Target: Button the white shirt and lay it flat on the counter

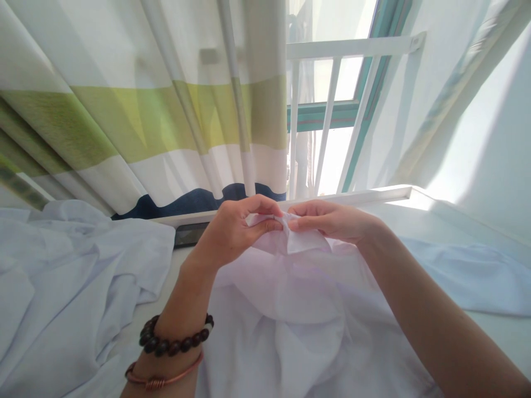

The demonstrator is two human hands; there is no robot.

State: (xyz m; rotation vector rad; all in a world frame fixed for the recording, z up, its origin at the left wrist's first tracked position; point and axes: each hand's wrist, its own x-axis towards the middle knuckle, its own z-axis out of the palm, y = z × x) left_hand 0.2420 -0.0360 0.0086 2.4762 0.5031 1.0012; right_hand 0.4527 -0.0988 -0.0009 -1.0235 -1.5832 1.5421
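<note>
My left hand (234, 229) and my right hand (332, 220) meet in the middle of the view, both pinching a bunched edge of white cloth (290, 298). The fingers of each hand are closed on the fabric, thumbs and forefingers almost touching each other. The cloth hangs down from the pinch and spreads over my lap and the surface below. On my left wrist sit a dark bead bracelet (176, 338) and a thin copper-coloured bangle (161, 378).
More white fabric (70, 276) lies crumpled at the left and a pale blue sheet (468, 271) at the right. A dark phone (189, 234) lies behind my left hand. A striped curtain (145, 110) and a barred window (327, 110) stand behind a white ledge (373, 194).
</note>
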